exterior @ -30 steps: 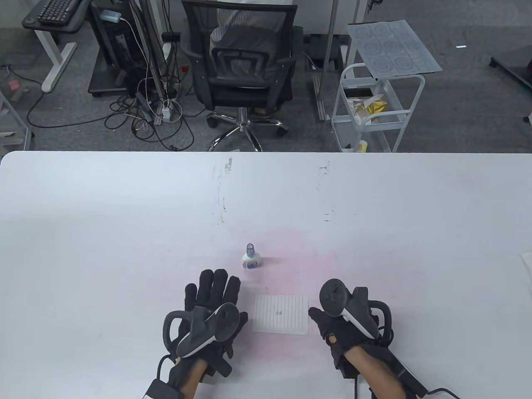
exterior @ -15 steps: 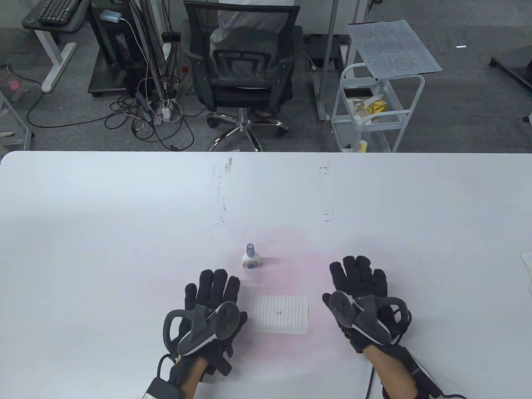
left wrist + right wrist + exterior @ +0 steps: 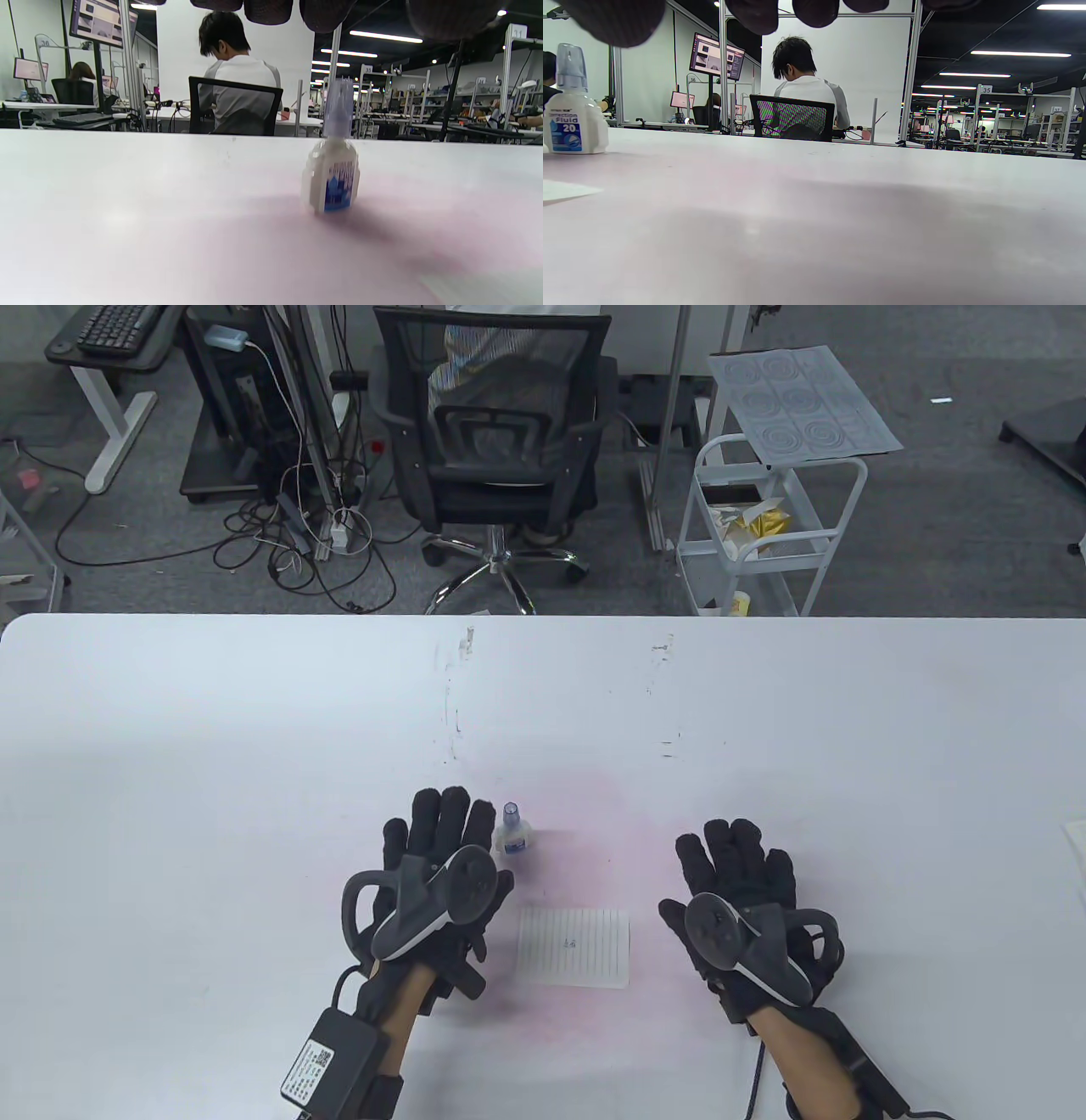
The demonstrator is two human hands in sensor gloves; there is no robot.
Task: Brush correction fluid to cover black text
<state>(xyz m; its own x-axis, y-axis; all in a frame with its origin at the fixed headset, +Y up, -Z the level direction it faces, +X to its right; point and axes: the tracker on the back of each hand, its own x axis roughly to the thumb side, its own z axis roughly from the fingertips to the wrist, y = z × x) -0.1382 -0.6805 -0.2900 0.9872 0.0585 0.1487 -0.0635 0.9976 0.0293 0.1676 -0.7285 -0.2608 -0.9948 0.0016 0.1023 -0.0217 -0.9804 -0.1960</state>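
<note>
A small white correction fluid bottle point(image 3: 512, 834) with a clear blue cap stands upright on the white table point(image 3: 212, 746). It also shows in the left wrist view point(image 3: 332, 169) and the right wrist view point(image 3: 572, 114). A lined paper card point(image 3: 574, 947) with small black text point(image 3: 571, 942) lies flat nearer the front edge. My left hand point(image 3: 441, 836) is open, fingers spread, just left of the bottle and not holding it. My right hand point(image 3: 736, 861) is open, flat over the table to the right of the card, holding nothing.
Beyond the table's far edge stand a black office chair point(image 3: 492, 432) and a white wire cart point(image 3: 768, 526). A corner of paper point(image 3: 1076, 838) shows at the table's right edge. Scuff marks point(image 3: 454, 704) run across the table's middle.
My right hand opened from a curled pose beside the card to flat with fingers spread. My left hand then moved forward and right, up beside the bottle. Bottle and card have not moved.
</note>
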